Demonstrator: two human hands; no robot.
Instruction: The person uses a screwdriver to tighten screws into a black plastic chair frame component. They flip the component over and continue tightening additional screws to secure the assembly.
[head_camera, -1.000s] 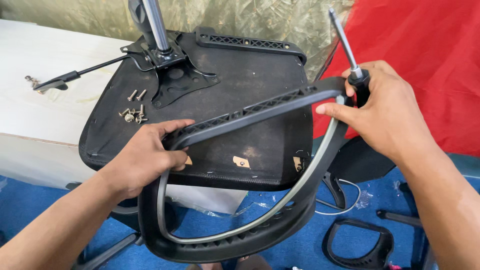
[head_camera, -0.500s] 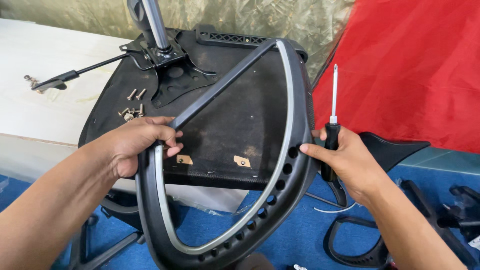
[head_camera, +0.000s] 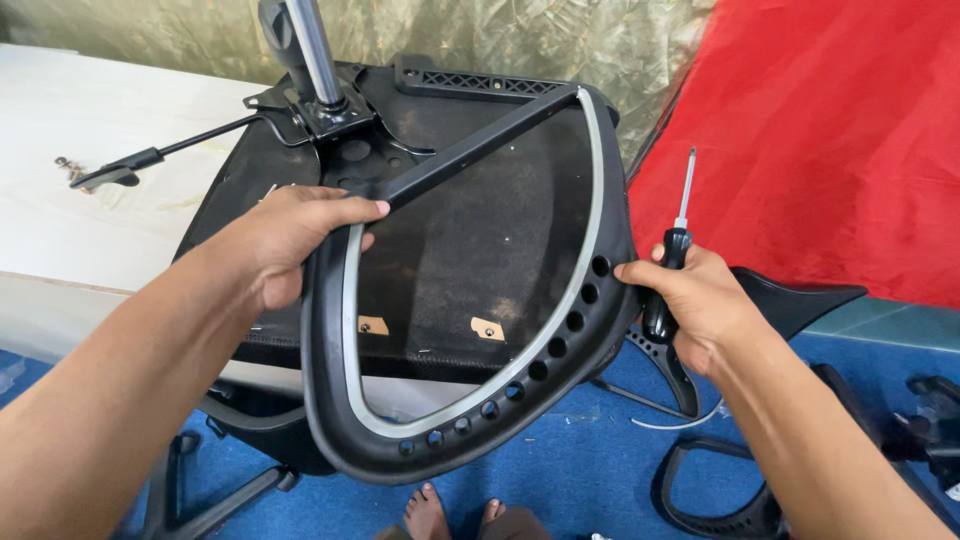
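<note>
Left hand (head_camera: 290, 235) grips the black chair-back frame (head_camera: 470, 400) at its left rim, fingers curled tight. Right hand (head_camera: 700, 300) clasps a screwdriver (head_camera: 672, 262), fingertips touching the frame's right rim. Frame stands over the upturned chair seat (head_camera: 470, 250) on the table (head_camera: 90, 200).

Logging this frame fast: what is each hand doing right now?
Left hand: closed on the black chair frame.
Right hand: closed on a screwdriver, fingertips touching the frame.
</note>
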